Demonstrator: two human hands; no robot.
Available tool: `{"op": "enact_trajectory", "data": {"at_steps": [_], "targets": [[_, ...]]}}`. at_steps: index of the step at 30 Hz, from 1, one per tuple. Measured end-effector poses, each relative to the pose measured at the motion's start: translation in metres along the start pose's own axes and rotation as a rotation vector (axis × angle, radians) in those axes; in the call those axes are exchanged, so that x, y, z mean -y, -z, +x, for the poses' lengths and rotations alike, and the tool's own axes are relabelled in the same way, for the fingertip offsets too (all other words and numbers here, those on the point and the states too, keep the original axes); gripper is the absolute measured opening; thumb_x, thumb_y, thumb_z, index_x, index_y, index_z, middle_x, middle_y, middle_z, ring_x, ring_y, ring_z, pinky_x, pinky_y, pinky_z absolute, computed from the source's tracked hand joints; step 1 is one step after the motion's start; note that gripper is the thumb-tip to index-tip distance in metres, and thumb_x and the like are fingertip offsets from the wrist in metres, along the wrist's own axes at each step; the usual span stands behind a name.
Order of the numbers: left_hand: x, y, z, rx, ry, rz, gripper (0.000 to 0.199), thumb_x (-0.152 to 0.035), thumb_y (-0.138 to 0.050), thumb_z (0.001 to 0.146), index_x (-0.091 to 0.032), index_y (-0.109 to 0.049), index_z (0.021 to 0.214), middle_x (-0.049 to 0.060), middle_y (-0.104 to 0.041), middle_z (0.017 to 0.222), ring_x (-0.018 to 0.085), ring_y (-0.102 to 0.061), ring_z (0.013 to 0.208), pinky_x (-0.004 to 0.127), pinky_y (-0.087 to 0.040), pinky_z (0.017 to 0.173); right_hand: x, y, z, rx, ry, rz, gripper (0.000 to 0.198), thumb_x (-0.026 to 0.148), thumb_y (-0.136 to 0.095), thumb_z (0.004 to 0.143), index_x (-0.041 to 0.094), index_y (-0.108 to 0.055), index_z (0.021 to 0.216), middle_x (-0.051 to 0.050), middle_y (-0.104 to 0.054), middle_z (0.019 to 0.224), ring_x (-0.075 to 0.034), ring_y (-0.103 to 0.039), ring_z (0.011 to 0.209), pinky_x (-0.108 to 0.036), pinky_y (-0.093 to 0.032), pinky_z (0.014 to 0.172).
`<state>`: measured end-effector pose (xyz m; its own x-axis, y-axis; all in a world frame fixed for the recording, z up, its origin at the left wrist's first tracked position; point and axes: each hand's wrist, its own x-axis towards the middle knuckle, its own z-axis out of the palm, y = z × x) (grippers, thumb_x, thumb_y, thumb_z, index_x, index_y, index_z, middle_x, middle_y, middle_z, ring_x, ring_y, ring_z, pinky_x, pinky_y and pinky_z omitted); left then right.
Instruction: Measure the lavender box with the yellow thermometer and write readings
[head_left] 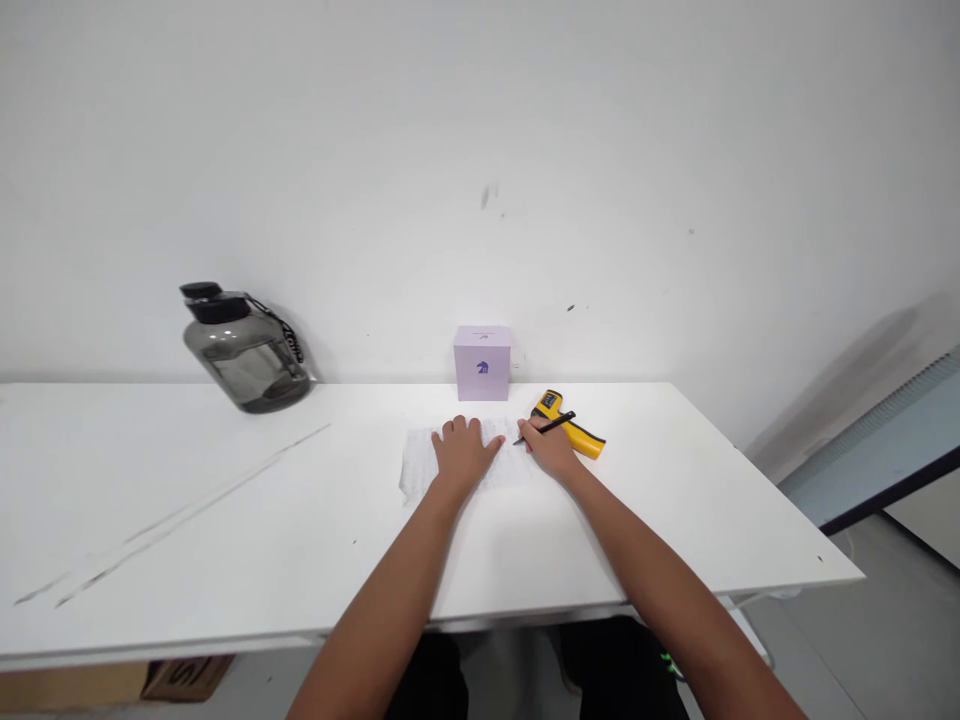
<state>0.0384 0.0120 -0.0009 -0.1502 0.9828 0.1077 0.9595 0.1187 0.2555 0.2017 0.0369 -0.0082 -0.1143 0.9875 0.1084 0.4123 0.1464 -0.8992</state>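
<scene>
A thin white sheet of paper [421,462] lies on the white table, its left edge a little crumpled. Flat on that sheet rests my left hand [463,455], fingers spread and thumb pointing right. My right hand [551,447] grips a black pen [559,422], whose tip points down and left at the paper's right part. Whether the tip touches the paper is too small to tell. Just beyond my right hand lies a yellow and black infrared thermometer [589,442], partly covered by the hand and pen.
A lilac box [482,372] stands behind the paper, near the wall. At the back left is a large grey see-through water bottle [251,355] with a black cap. The table [637,540] ends at a right edge. A cardboard box [187,678] sits below on the left.
</scene>
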Motion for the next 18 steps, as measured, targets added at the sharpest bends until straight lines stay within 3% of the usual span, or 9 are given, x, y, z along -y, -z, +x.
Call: {"op": "enact_trajectory", "data": {"at_steps": [18], "targets": [[-0.0026, 0.0002, 0.0006, 0.026, 0.021, 0.020, 0.054, -0.057, -0.044, 0.090, -0.017, -0.057, 0.123, 0.018, -0.050, 0.140, 0.035, -0.041, 0.132, 0.056, -0.028, 0.110, -0.0059, -0.0025, 0.0023, -0.055, 0.027, 0.023, 0.037, 0.048, -0.048, 0.086, 0.021, -0.057, 0.063, 0.002, -0.054, 0.055, -0.016, -0.054, 0.062, -0.028, -0.040, 0.064]]}}
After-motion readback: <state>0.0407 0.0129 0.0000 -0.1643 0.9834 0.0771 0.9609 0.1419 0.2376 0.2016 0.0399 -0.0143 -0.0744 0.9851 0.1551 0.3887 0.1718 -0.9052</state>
